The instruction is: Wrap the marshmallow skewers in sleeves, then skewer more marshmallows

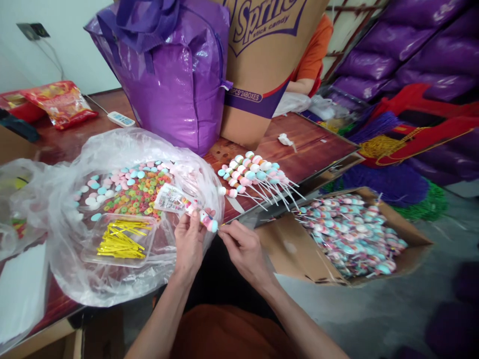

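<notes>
Left hand (189, 244): my grip is a firm thumb-and-finger pinch around the pastel candy stack (207, 219), likely to steady it; its pale blue end points toward three o'clock.
Right hand (245, 252): this grip is pinched almost flat beside that blue end, on what looks like a thin yellow strip (223, 225); blur hides the exact hold.
Tray: from my hands, the clear shallow plastic tray (149, 240) sits at nine o'clock, keeping the shiny yellow ties (121, 239) bunched within reach.
Loose sweets: at ten o'clock, fruit-coloured candy rings (140, 192) and round pastel tablets (116, 177) lie on crumpled clear plastic sheeting (75, 284), which probably keeps them off the dark red wood-grain worktop (318, 139).
Pile: at one o'clock, threaded candies on white sticks (252, 172) lie with sticks toward five o'clock, overhanging the edge, perhaps for easy lifting.
Carton: at three o'clock, the brown open-topped cardboard box (292, 247) stands below worktop height, handy for holding its heap of pastel candies (352, 232).
</notes>
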A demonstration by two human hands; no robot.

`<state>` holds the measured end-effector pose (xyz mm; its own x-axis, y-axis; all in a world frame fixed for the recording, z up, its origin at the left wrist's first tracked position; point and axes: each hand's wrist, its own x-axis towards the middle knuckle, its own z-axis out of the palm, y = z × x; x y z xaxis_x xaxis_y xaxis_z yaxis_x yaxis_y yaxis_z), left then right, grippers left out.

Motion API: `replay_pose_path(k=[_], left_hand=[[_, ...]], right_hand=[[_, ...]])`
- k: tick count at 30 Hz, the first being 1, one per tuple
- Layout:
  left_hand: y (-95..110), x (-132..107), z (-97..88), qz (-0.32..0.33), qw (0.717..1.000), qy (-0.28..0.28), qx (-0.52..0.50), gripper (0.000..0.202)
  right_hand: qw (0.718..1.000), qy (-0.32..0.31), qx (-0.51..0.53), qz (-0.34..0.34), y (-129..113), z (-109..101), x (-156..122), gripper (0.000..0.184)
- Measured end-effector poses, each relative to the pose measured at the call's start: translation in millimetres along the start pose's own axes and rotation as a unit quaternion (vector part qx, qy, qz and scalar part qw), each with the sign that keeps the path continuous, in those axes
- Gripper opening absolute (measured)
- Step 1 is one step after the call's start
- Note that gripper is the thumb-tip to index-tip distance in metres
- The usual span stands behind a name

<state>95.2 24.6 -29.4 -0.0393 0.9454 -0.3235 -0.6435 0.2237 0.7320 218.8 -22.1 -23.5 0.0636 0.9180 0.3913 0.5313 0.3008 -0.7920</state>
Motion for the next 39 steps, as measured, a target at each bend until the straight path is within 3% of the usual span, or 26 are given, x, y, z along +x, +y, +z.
replay_pose_path(k=[6, 14, 19, 23, 25, 28, 31, 35, 39], left_hand=[[1.9, -3.8, -2.9, -0.031, 0.999, -0.026, 0.018, 0.037], [21.8, 7.7, -10.6, -0.029, 1.0, -0.007, 0.005, 0.036], [17.4, 3.4, -14.1, -0.087, 0.996, -0.029, 0.02, 0.036], [20.9, 2.9, -16.4, -0.105, 0.993, -0.041, 0.02, 0.037], [26.2, 5.0, -18.4, -0.095, 0.995, -0.038, 0.017, 0.038], [31.1, 7.0, -22.0, -0.077, 0.997, -0.025, 0.018, 0.037], [26.2, 4.4, -23.2, -0.079, 0.995, -0.051, 0.035, 0.037], [15.1, -3.9, -20.8, -0.046, 0.997, -0.041, 0.037, 0.038], [17.7, -10.2, -22.9, -0.002, 0.995, -0.047, 0.083, 0.034]], right_hand=[[0.998, 0.03, -0.049, -0.017, -4.9, 17.2, 5.1, 0.025], [0.999, -0.01, 0.026, 0.026, -2.5, 14.5, -9.9, 0.017], [0.999, 0.004, -0.045, -0.024, 3.3, 23.0, -1.5, 0.022], [0.996, -0.023, -0.077, -0.042, -0.5, 31.2, 7.1, 0.027], [0.998, -0.035, -0.048, -0.026, -4.4, 29.2, 5.0, 0.024], [0.996, -0.076, 0.014, 0.054, -9.8, 20.1, -3.1, 0.023], [0.985, -0.105, 0.054, 0.127, -14.3, 15.9, -8.2, 0.03], [0.985, -0.07, 0.085, 0.133, -22.5, 29.4, -3.8, 0.029], [0.981, -0.052, 0.122, 0.14, -29.1, 45.8, 2.2, 0.029]])
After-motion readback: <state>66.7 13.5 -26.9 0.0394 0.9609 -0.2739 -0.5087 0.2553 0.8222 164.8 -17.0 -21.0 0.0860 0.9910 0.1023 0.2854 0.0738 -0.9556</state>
